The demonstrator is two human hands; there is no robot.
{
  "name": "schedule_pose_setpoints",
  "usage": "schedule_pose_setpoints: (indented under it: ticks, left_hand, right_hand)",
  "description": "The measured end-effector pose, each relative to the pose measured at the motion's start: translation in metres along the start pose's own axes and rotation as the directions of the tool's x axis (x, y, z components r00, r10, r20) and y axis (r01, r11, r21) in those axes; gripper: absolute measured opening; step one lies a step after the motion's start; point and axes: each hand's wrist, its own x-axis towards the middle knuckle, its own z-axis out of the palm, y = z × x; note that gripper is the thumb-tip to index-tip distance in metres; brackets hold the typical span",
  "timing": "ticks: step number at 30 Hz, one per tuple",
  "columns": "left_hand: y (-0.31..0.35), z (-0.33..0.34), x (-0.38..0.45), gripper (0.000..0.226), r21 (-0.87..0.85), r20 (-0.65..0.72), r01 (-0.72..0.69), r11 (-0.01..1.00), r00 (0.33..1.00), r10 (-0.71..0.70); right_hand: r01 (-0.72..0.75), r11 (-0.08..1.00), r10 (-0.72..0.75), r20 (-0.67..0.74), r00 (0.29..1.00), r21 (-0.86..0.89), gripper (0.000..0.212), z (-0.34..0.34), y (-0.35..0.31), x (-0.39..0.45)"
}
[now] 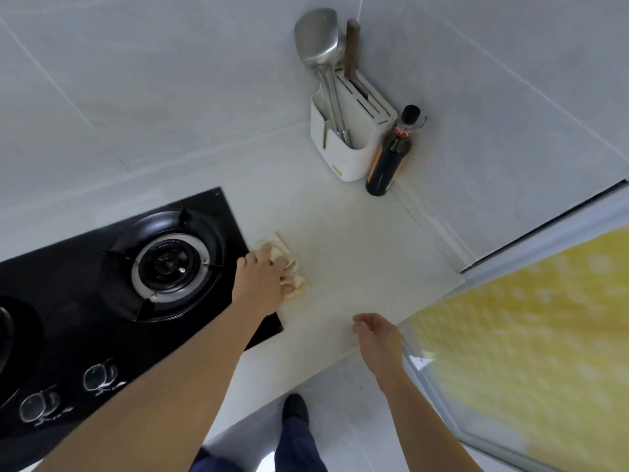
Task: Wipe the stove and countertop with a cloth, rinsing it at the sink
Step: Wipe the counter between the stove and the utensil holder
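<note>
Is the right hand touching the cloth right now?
No: the right hand hangs empty near the countertop edge, while the left hand presses the cloth beside the stove.

From my feed, the left hand [263, 279] covers most of the cloth [296, 281], so I can't see how its fingers grip it. The stove [85, 267] runs off the left edge, with only a sliver of its second burner [10, 332] showing. The knife [352, 51] blade is buried in the white holder [343, 155]. The bottle [388, 161] label is too blurred to read.
</note>
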Motion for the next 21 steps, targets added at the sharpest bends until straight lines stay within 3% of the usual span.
schedule_pose_setpoints:
  ticks: [7, 12, 18, 20, 21]
  left_hand:
    - [0.052, 0.025, -0.107, 0.052, -0.069, 0.076, -0.291, 0.954, 0.952, 0.296]
    - [0.038, 0.042, -0.161, 0.060, -0.073, 0.183, -0.366, 0.928, 0.909, 0.374]
    - [-0.031, 0.038, -0.213, 0.051, -0.147, 0.180, -0.171, 0.974, 0.964, 0.196]
    - [-0.059, 0.036, -0.232, 0.059, -0.395, 0.164, -0.014, 0.919, 0.983, 0.086]
    - [-0.078, 0.033, -0.256, 0.066, -0.583, 0.175, 0.101, 0.806, 0.985, 0.003]
  right_hand:
    - [0.005, 0.997, 0.004, 0.117, 0.993, -0.073, 0.018, 0.028, -0.010, -0.023]
    - [0.040, 0.997, -0.028, 0.166, 0.986, -0.066, 0.016, 0.047, -0.024, -0.052]
    - [0.168, 0.983, -0.149, 0.224, 0.963, -0.069, 0.015, 0.071, -0.060, -0.092]
    - [0.232, 0.971, -0.209, 0.267, 0.941, -0.058, 0.017, 0.090, -0.077, -0.114]
    - [0.274, 0.960, -0.249, 0.292, 0.923, -0.050, 0.019, 0.106, -0.085, -0.138]
